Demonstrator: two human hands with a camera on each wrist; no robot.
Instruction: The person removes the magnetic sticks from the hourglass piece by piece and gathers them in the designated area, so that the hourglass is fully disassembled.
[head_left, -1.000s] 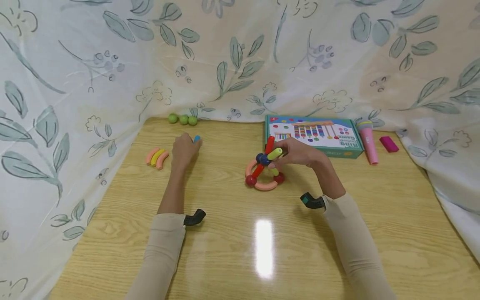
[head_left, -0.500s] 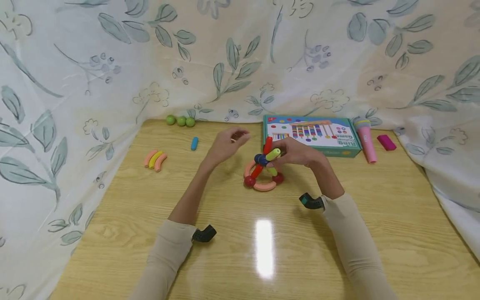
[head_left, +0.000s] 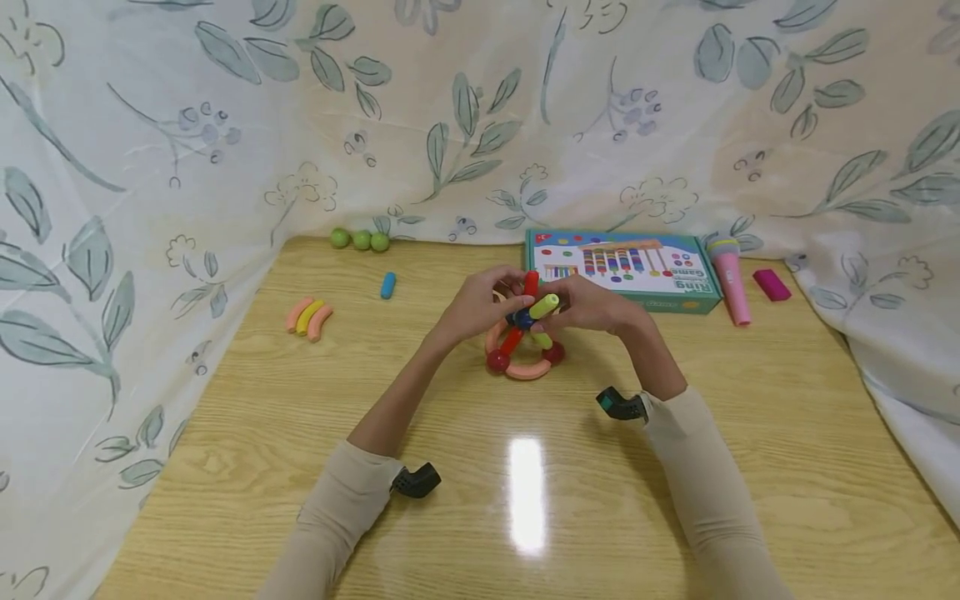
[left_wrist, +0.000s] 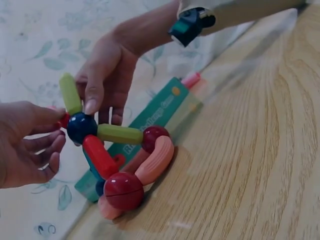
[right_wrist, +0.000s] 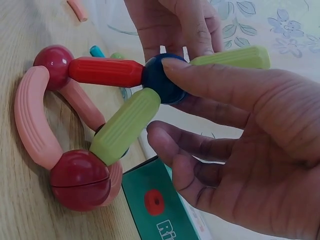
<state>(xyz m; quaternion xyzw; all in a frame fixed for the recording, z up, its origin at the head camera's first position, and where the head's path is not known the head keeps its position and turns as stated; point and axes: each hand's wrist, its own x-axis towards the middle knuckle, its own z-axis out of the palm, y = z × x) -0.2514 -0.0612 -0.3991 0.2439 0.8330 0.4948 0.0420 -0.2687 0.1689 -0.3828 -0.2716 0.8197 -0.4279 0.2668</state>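
Note:
A toy structure [head_left: 525, 333] of rods and balls stands on the wooden table [head_left: 225, 467]. Pink curved pieces [left_wrist: 156, 159] and red balls [left_wrist: 123, 190] form its base. A lower red rod [right_wrist: 105, 71] and green rods [right_wrist: 125, 125] meet at a dark blue ball [left_wrist: 81, 127]. My right hand [head_left: 547, 310] grips that ball, thumb across it in the right wrist view [right_wrist: 165, 100]. My left hand [head_left: 504, 287] pinches the upper red rod [head_left: 531, 283] from the other side, its fingers [left_wrist: 45, 145] curled beside the ball.
A teal game box [head_left: 622, 268] lies just behind the structure, with a pink toy microphone [head_left: 731, 279] and a magenta block [head_left: 771, 285] to its right. On the left lie a blue rod [head_left: 387, 285], three green balls [head_left: 360, 241] and curved pieces [head_left: 309, 317]. Floral cloth [head_left: 150, 167] surrounds the table.
My left hand left the blue rod on the table at the left and came across to the structure, closing on the upper red rod. The right hand kept its hold.

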